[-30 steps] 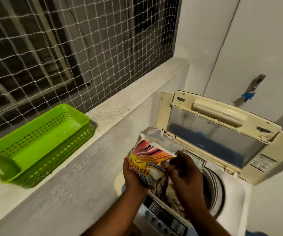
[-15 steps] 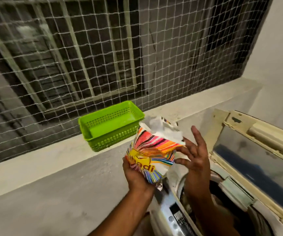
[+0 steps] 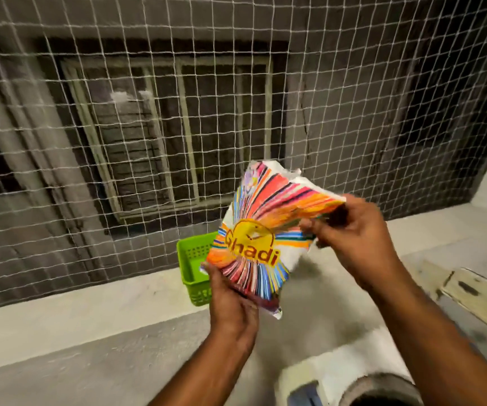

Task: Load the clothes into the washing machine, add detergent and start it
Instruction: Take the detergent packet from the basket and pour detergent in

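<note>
Change since earlier: both hands have lifted the detergent packet (image 3: 261,238) up and away from the washing machine; the view has swung toward the netted opening, so the lid shows now only as a sliver at the right edge, and the right hand, open beside the packet half a second ago, now grips its top.
Detergent packet: a crumpled pouch with bright radiating stripes and the word "Ghadi" in red on a yellow disc; held in the air, tilted, its torn white top edge uppermost, in front of the net.
Left hand (image 3: 232,300): cups the packet's lower end from beneath, fingers wrapped behind the pouch and mostly hidden.
Right hand (image 3: 353,238): fingers (image 3: 314,230) pressed together, pinching the packet's upper right corner.
Green basket (image 3: 192,265): perforated plastic, on the concrete ledge (image 3: 75,300) just behind the packet, partly covered by it and by the left hand.
Washing machine (image 3: 341,373): white top and the rim of the drum opening at the bottom edge, below the right forearm.
Lid (image 3: 476,297): cream, raised, at the right margin.
Net (image 3: 148,112): white square mesh across the opening above the ledge, with a barred window (image 3: 172,133) on the wall beyond it.
</note>
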